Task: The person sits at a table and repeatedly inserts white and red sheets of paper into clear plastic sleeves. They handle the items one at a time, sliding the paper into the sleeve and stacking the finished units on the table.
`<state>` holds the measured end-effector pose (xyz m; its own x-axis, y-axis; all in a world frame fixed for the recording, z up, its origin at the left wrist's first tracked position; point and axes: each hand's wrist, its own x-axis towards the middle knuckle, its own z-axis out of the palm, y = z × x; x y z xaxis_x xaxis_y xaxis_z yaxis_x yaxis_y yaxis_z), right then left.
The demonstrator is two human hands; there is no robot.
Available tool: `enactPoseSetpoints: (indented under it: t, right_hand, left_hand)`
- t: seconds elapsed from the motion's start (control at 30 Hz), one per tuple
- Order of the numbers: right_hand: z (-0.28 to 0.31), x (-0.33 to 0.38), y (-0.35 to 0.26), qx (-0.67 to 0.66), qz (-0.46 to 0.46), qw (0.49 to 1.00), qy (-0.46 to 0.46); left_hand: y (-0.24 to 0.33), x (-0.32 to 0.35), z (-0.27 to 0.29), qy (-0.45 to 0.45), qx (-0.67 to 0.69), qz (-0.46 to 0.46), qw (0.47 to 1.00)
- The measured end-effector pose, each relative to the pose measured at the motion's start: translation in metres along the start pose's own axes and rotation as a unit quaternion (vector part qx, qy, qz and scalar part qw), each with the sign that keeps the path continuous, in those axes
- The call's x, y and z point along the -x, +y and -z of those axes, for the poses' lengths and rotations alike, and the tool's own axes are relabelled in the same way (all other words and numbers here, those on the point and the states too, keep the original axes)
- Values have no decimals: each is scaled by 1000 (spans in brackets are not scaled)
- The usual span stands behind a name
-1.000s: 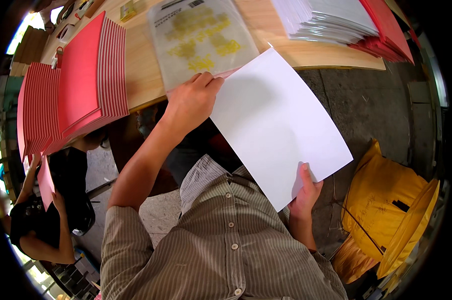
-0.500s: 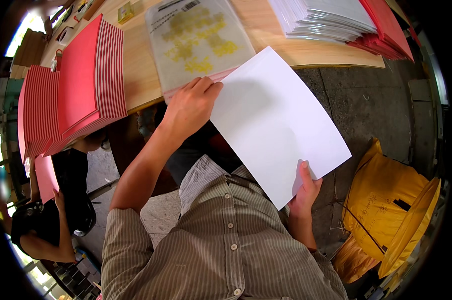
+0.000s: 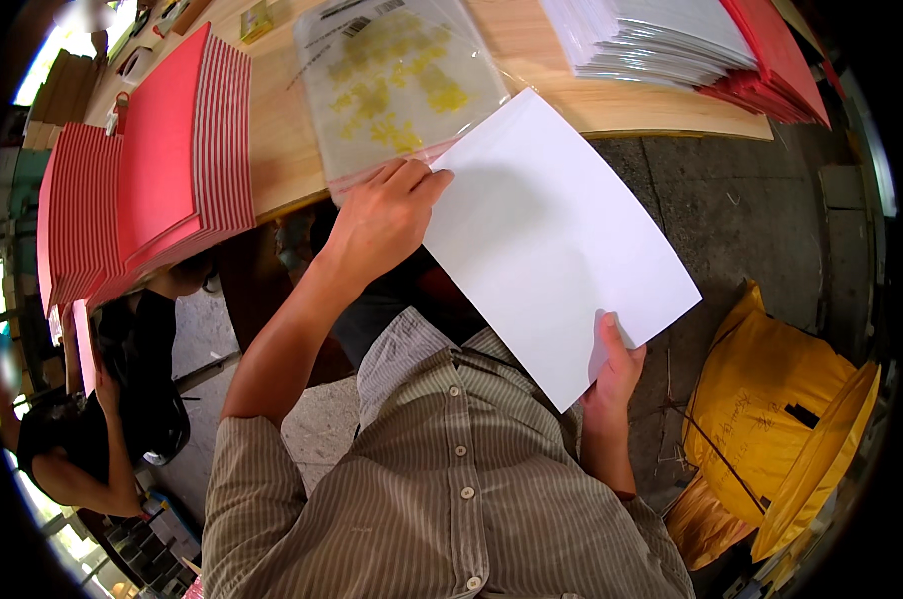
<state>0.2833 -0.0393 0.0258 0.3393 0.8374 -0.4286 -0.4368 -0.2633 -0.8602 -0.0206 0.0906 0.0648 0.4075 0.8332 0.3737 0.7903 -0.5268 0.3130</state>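
A large blank white sheet [image 3: 561, 230], smooth and slightly bowed, is held at a slant before my chest. My right hand [image 3: 614, 369] grips its lower right part, thumb on top and fingers underneath. Its far left corner overlaps the near edge of a stack of clear plastic bags [image 3: 397, 85] with a yellow pattern showing through and a pinkish strip along the near edge. There my left hand [image 3: 387, 212] is closed in a pinch at the bag's edge, its knuckles up and a finger against the sheet's left corner. Its fingertips are partly hidden.
Tall stacks of red-covered boards [image 3: 157, 150] stand at the table's left. White plastic-wrapped pieces [image 3: 661, 40] and red ones [image 3: 771, 60] lie at the far right. A small yellow box [image 3: 256, 22] sits behind. A yellow sack [image 3: 761, 409] rests at right; a co-worker [image 3: 112, 399] is at left.
Both hands and the white sheet have shifted only slightly. Clear film now lifts at the bag's right edge near the sheet's far corner. The co-worker's pink board has tilted more edge-on.
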Motion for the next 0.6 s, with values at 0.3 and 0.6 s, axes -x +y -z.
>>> enactPoseSetpoints:
  t: [0.3,0.6]
  right_hand:
    - [-1,-4,0,0,0,1000,-6]
    - [1,-10,-6,-17,-16,999,-34]
  left_hand:
    - [-36,-4,40,47,272,229,934]
    - [-11,-34,-22,31,-9,39,999]
